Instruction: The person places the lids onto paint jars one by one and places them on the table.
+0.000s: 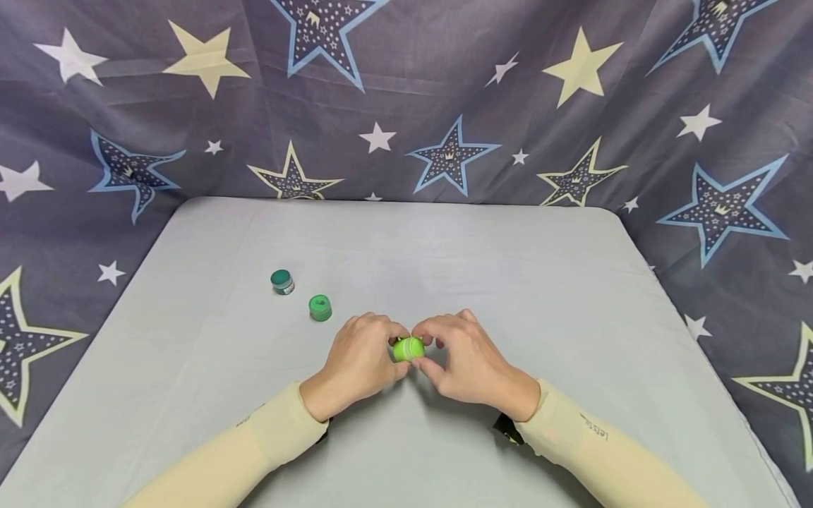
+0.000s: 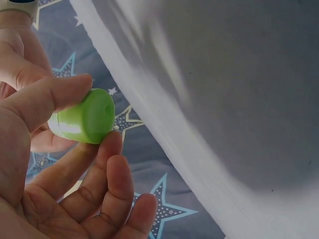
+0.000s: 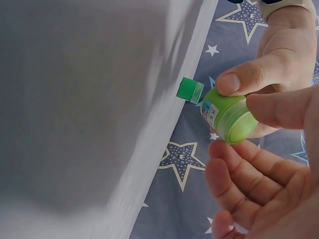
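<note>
Between both hands, a small lime-green paint jar lies on its side above the near middle of the table. My left hand grips its body at one end, thumb on the side, as the left wrist view shows. At the other end, the thumb and fingers of my right hand pinch the clear-rimmed lid end. Part of a printed label shows beside the left thumb. The lid appears to be on the jar; the fingers cover part of the seam.
A green jar stands on the grey-white covered table, left of and beyond the hands. Farther left and back is a dark teal jar. Star-patterned dark cloth hangs behind the table and along both sides.
</note>
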A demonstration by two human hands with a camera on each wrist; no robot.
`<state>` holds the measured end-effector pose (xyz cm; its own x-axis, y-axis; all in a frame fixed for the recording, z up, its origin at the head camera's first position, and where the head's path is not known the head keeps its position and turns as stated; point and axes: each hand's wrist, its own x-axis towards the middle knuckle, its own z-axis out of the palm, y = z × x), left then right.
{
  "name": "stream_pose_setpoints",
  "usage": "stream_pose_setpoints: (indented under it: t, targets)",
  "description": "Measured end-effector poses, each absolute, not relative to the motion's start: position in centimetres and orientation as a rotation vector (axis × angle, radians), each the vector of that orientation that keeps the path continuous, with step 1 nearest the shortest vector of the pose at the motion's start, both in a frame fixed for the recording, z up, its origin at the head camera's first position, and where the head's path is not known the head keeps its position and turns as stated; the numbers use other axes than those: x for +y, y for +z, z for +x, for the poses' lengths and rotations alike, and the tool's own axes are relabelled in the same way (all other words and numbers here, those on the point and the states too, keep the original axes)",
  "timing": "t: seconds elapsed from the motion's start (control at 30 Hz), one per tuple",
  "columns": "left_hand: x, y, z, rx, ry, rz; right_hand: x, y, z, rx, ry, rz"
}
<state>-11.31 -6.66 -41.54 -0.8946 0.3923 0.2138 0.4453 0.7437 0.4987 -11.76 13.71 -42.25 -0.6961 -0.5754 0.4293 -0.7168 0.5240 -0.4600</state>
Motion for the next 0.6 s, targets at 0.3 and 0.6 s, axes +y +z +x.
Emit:
stream_pose_setpoints:
  t: [0.3, 0.6]
  targets:
    - [-6.64, -41.56, -11.3, -2.848, -0.856, -0.682, 13.61, -42.32, -11.7, -2.586, 0.91, 1.049]
    - [-6.58, -41.6, -11.36, -2.844, -0.859, -0.69, 13.48, -42.48, -11.62, -2.6, 0.916, 1.03]
